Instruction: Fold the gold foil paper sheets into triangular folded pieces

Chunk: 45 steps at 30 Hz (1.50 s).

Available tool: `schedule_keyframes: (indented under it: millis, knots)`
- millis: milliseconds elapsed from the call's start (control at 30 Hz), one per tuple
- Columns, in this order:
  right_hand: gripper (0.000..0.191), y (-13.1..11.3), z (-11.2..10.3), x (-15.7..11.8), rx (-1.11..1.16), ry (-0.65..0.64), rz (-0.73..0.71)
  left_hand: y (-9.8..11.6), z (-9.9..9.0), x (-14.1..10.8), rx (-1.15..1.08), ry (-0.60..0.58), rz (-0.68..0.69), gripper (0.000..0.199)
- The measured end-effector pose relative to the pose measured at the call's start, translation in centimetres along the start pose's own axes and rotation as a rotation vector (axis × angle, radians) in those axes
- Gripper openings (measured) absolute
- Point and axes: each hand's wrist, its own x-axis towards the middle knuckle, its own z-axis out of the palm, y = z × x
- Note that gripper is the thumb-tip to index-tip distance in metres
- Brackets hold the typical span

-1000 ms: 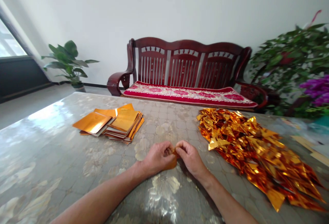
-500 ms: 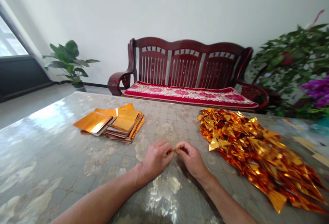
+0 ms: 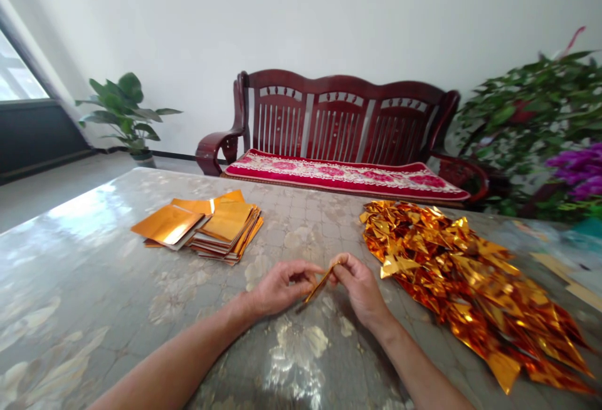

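Note:
A narrow folded piece of gold foil paper (image 3: 322, 284) slants between my hands above the patterned table (image 3: 197, 335). My right hand (image 3: 355, 281) pinches its upper end between thumb and fingers. On its left side, my left hand (image 3: 286, 284) has thumb and forefinger apart, the fingertips beside the foil. Left of the hands lies a loose stack of flat gold sheets (image 3: 228, 225). To the right spreads a large heap of folded, shiny gold foil pieces (image 3: 451, 272).
Behind the table stands a dark red wooden bench (image 3: 338, 115) with a red floral cushion (image 3: 329, 170). A potted plant (image 3: 125, 115) is at the left. Leafy plants, purple flowers (image 3: 580, 168) and clear plastic (image 3: 531, 234) are at the right.
My left hand has opened its pinch and shifted slightly left. The foil, earlier mostly hidden between both hands' fingertips, now shows as a slanted strip in my right hand.

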Motion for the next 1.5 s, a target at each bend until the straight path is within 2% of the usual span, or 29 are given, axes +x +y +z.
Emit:
schedule_keyframes:
  millis: [100, 300, 433, 667, 867, 1033, 1133, 1367, 1500]
  knots:
    - [0.030, 0.4, 0.0, 0.0, 0.061, 0.016, 0.086, -0.3, 0.3, -0.1, -0.032, -0.007, 0.014, 0.042]
    - [0.031, 0.9, 0.2, -0.1, 0.099, 0.002, 0.175, 0.2, 0.0, -0.2, 0.221, -0.048, 0.142, 0.029]
    - [0.030, 0.7, 0.4, -0.2, 0.116, -0.006, 0.197, 0.7, -0.2, -0.2, 0.199, -0.082, 0.203, 0.023]
    - [0.033, 0.6, 0.5, -0.2, 0.129, 0.009, 0.208, 0.9, -0.5, -0.2, 0.200, -0.098, 0.192, 0.021]
    - [0.033, 0.2, 0.5, -0.3, 0.142, 0.027, 0.202, 0.9, -0.4, -0.6, 0.281, -0.020, 0.161, 0.016]
    - [0.035, 0.3, 0.1, -0.3, 0.162, 0.055, 0.188, 0.7, -0.1, -0.8, 0.376, 0.100, 0.196, 0.008]
    - [0.036, 0.5, -0.1, -0.1, 0.152, 0.084, 0.164, 0.3, -0.1, -0.7, 0.391, 0.168, 0.207, 0.010]
    - [0.035, 0.4, 0.2, 0.1, 0.055, 0.156, 0.039, -0.6, -0.2, -0.3, 0.343, 0.335, 0.038, 0.005]
    - [0.030, 0.6, 0.0, 0.0, -0.091, 0.169, -0.077, -0.5, -0.6, -0.2, 0.326, 0.304, -0.035, 0.005]
